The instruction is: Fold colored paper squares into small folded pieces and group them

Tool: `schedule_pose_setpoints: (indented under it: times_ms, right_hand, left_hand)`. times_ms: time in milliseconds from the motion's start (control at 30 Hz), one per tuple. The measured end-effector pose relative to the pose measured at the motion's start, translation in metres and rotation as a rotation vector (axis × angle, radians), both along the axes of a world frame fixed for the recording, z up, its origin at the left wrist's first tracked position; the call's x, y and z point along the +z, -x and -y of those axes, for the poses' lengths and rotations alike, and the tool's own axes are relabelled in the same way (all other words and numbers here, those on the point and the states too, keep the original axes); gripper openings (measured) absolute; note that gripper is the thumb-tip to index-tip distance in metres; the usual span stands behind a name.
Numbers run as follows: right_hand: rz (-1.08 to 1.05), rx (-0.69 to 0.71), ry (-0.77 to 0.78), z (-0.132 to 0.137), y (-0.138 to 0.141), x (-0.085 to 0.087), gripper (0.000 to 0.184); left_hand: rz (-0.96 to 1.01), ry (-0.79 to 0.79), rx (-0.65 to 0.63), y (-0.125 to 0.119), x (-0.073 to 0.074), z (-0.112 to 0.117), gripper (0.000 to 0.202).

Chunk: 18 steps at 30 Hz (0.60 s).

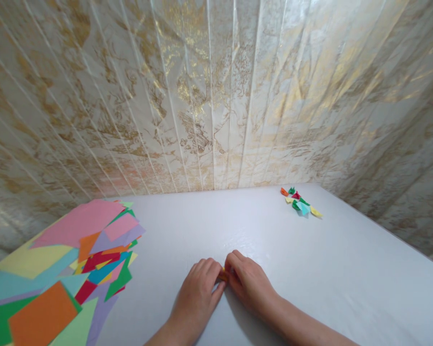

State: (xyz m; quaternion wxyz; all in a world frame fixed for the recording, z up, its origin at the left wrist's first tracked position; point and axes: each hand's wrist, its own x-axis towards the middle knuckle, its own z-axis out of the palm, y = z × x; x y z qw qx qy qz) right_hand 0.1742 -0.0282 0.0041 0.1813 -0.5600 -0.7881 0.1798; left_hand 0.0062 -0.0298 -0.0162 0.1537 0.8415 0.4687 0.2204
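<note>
Near the front middle of the white table, my left hand (201,289) and my right hand (248,280) meet over a small orange-yellow piece of paper (222,274). Both sets of fingers are closed on it, the left from one end and the right from the other. Only a sliver of the paper shows between the fingertips, so its folded shape is mostly hidden. Both wrists rest low, close to the tabletop.
Loose coloured paper sheets and scraps (104,264) spread over the left side of the table (187,221). Several small folded paper pieces (303,207) lie at the back right. A gold-patterned curtain (209,120) hangs behind the table and along its right side.
</note>
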Motion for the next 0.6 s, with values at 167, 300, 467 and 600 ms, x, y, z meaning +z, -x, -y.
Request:
schedule_pose_setpoints:
  times_ms: [167,300,467,600]
  right_hand:
    - [-0.042,0.002,0.005,-0.001,-0.001,-0.003,0.017]
    - [-0.068,-0.002,0.004,-0.001,-0.003,-0.008,0.019]
    - [-0.086,0.001,0.005,-0.002,-0.004,-0.010,0.017]
    - [-0.091,0.012,0.001,-0.002,-0.003,-0.009,0.022]
  left_hand:
    - [0.001,-0.012,0.029,-0.001,0.002,0.002,0.011]
    - [-0.015,-0.032,0.049,-0.002,0.002,0.002,0.012]
    - [-0.050,-0.032,0.054,-0.003,0.004,0.000,0.011]
    - [-0.037,-0.022,0.036,-0.002,0.002,-0.001,0.010]
